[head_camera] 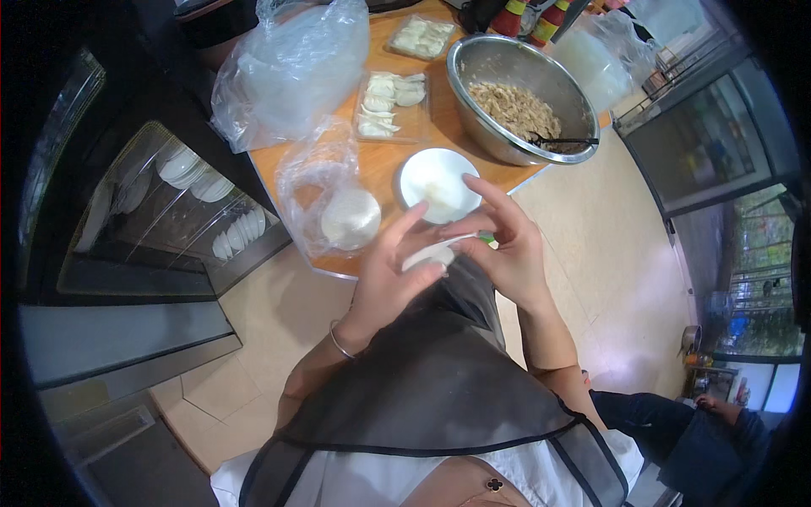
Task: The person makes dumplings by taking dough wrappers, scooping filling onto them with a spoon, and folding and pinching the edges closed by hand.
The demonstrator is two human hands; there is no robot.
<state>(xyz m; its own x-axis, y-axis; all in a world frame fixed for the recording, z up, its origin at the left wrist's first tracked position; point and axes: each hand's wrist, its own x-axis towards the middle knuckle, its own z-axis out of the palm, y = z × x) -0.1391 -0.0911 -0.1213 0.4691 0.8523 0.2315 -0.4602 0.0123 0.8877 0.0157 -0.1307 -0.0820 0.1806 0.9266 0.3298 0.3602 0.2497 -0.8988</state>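
Observation:
A folded round dumpling wrapper point(431, 255) is held between my two hands, above the table's near edge. My left hand point(388, 266) supports its left side, thumb in front. The fingertips of my right hand point(514, 247) pinch its right end. Whether filling lies inside the wrapper cannot be seen. Just beyond my fingers stands a small white bowl point(440, 180) with a little cloudy liquid at the bottom. To the left, a stack of round wrappers point(350, 218) lies in an opened clear plastic bag point(298, 171).
A steel bowl point(466, 108) holds minced filling point(514, 104) and a black-handled utensil point(564, 141). Clear trays hold folded dumplings point(380, 101) and more dumplings point(421, 35). A large plastic bag point(298, 70) stands back left; a dish cabinet point(146, 209) flanks the table. Another person point(690, 431) is at lower right.

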